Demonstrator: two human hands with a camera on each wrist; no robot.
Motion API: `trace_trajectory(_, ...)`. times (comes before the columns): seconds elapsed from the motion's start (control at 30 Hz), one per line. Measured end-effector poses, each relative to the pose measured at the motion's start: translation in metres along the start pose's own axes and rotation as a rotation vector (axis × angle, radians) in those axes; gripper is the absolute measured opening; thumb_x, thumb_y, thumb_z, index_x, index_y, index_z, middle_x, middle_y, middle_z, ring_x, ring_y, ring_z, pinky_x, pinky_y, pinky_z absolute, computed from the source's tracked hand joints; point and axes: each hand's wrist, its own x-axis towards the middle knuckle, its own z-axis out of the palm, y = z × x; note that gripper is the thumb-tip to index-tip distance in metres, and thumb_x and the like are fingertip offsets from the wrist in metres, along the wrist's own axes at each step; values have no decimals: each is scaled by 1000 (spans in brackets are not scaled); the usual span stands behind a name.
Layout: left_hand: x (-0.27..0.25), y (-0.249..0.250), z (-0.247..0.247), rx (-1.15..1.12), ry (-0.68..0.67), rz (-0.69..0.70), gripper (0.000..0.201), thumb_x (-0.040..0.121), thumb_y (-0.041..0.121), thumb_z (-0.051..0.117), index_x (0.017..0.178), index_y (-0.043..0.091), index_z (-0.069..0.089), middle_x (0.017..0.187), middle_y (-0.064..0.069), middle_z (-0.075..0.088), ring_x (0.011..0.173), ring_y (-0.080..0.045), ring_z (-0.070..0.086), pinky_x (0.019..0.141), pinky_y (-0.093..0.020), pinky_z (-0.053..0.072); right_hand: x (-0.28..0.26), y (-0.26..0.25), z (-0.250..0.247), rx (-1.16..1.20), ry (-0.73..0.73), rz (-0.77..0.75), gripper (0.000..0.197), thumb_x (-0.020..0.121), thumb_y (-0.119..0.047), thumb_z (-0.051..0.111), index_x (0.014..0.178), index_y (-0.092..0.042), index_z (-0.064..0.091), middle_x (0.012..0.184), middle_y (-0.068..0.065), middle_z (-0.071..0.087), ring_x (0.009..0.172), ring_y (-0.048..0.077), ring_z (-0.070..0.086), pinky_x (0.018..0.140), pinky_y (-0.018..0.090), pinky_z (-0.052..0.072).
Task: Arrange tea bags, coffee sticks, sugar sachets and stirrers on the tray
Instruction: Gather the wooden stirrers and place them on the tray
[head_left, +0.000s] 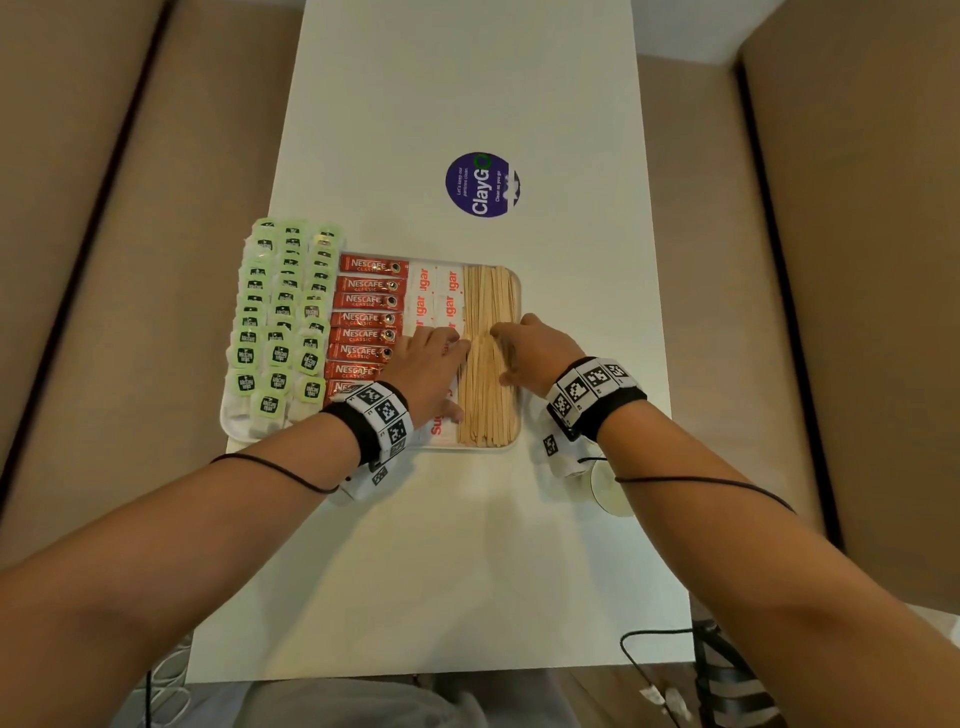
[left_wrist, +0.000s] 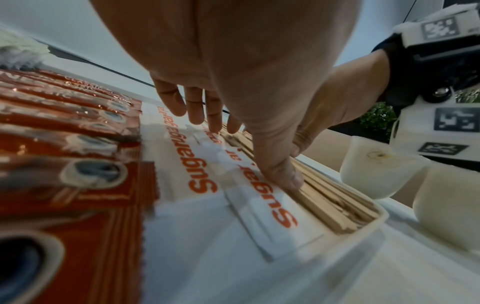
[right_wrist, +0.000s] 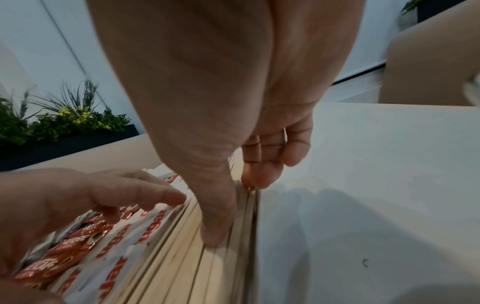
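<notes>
Tray (head_left: 515, 441) at bench (head_left: 467, 545) left edge, filled: tea bags (head_left: 283, 317), Nescafé sticks (head_left: 366, 317), sugar sachets (head_left: 434, 291), wooden stirrers (head_left: 491, 296) along right rim. Left hand (head_left: 428, 364) flat, fingers straight, pressing sachets beside stirrers. Right hand (head_left: 535, 353) fingers extended onto stirrer bundle, gripping nothing. Bare bench beyond and right.

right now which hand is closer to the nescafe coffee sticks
Left. The left hand lies over the sugar sachets, its edge overlapping the coffee sticks. The right hand is at the stirrers on the tray's far side from them.
</notes>
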Motion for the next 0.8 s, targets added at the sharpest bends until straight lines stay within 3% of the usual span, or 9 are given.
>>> trace_trajectory(0.23, 0, 4, -2, -11, -21, 30, 93, 77, 57, 75, 150, 20, 31, 155, -5, 30, 140, -27, 27, 114, -47, 26, 0, 3, 3, 43, 14, 7, 60, 81, -26, 82, 132, -26, 50, 118, 4, 53, 99, 27, 64, 90, 43, 56)
trace_trajectory(0.53, 5, 4, -5, -25, -18, 21, 102, 72, 57, 80, 150, 16, 29, 157, -6, 27, 140, -28, 28, 113, -46, 28, 2, -3, 1, -10, -7, -33, 81, 81, -30, 83, 147, -29, 37, 124, 7, 49, 97, 29, 64, 86, 43, 58)
trace_trajectory(0.8, 8, 6, -4, -51, -34, 66, 103, 73, 55, 80, 152, 15, 27, 159, -3, 28, 140, -27, 28, 115, -44, 27, 1, -1, 2, -14, -14, -35, 73, 84, -29, 80, 146, -29, 42, 124, 7, 48, 100, 28, 62, 89, 42, 57)
